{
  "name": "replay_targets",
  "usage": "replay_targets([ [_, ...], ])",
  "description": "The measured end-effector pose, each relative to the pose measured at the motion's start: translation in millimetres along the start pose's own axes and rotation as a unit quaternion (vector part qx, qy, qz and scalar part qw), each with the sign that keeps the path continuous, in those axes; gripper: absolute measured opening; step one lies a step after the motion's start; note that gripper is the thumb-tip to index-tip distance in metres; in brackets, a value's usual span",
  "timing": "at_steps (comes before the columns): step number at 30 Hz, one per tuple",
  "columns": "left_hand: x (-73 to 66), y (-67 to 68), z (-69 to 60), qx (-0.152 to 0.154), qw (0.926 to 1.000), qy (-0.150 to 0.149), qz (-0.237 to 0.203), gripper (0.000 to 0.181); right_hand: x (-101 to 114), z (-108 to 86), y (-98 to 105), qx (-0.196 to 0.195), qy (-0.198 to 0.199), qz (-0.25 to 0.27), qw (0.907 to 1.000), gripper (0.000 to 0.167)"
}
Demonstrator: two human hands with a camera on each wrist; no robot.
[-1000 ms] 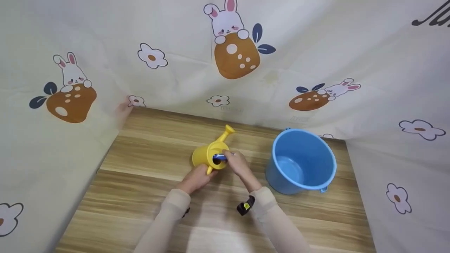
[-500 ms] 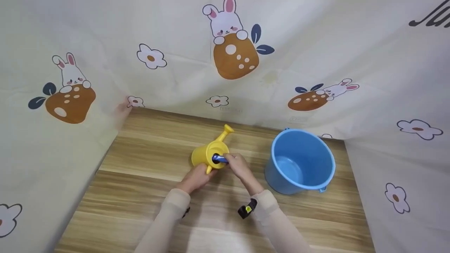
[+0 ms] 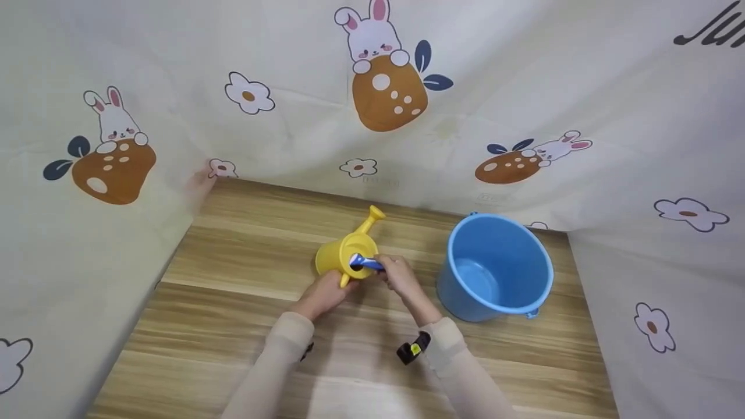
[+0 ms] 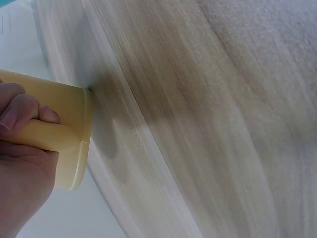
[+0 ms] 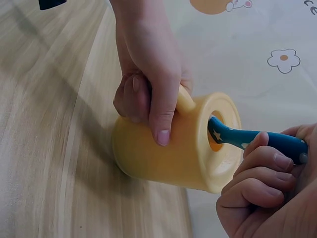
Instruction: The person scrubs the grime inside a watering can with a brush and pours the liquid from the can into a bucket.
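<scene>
A yellow toy watering can (image 3: 332,257) is in the middle of the head view, its spout pointing to the back wall. My left hand (image 3: 324,295) grips its handle; in the left wrist view the fingers wrap round that handle (image 4: 44,135). My right hand (image 3: 400,274) holds a blue toothbrush (image 3: 369,263) by its handle, which carries a white star in the right wrist view. The brush's far end is at the can's round top opening (image 5: 216,141), partly hidden inside. Whether the can touches the floor I cannot tell.
A large blue bucket (image 3: 463,288) stands upright to the right of the hands, near the back wall. The wood-patterned floor (image 3: 233,244) is bounded by pale cloth walls (image 3: 291,134) printed with rabbits and flowers.
My right hand has drawn slightly back to the right with the toothbrush, and more of the brush shows above the opening. The left hand and watering can have hardly moved.
</scene>
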State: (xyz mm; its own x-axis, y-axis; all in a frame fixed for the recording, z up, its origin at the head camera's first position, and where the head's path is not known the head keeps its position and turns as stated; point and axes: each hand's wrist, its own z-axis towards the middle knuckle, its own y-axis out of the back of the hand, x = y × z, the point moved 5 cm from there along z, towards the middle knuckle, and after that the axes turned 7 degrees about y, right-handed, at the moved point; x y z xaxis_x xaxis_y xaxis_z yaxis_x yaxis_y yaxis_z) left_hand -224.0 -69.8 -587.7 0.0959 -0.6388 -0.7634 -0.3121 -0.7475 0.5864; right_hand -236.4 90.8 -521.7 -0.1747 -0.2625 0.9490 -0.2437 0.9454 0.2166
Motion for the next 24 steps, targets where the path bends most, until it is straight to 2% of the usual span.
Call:
replay_targets([
  [11,-0.7,-1.0,-0.4,-0.003,0.9998,-0.011,0.013,0.021,-10.1,6.9,-14.8,0.001,-0.042,0.066,0.9969,0.033],
  [14,-0.4,0.1,-0.4,-0.010,0.9998,-0.013,0.014,0.024,-10.0,8.3,-17.1,0.003,-0.053,0.062,0.9967,0.036],
  [17,0.0,1.2,-0.3,-0.014,0.9997,-0.013,0.014,0.028,-7.6,10.1,-16.7,0.003,-0.044,0.034,0.9985,0.040],
  [20,0.3,1.3,-0.3,-0.012,0.9998,-0.007,0.017,0.033,-5.1,11.9,-14.0,-0.001,-0.018,-0.014,0.9997,0.042],
  [24,1.6,0.6,-0.4,-0.011,0.9998,0.000,0.016,0.033,-1.0,12.7,-10.6,-0.021,0.032,-0.102,0.9940,0.036],
])
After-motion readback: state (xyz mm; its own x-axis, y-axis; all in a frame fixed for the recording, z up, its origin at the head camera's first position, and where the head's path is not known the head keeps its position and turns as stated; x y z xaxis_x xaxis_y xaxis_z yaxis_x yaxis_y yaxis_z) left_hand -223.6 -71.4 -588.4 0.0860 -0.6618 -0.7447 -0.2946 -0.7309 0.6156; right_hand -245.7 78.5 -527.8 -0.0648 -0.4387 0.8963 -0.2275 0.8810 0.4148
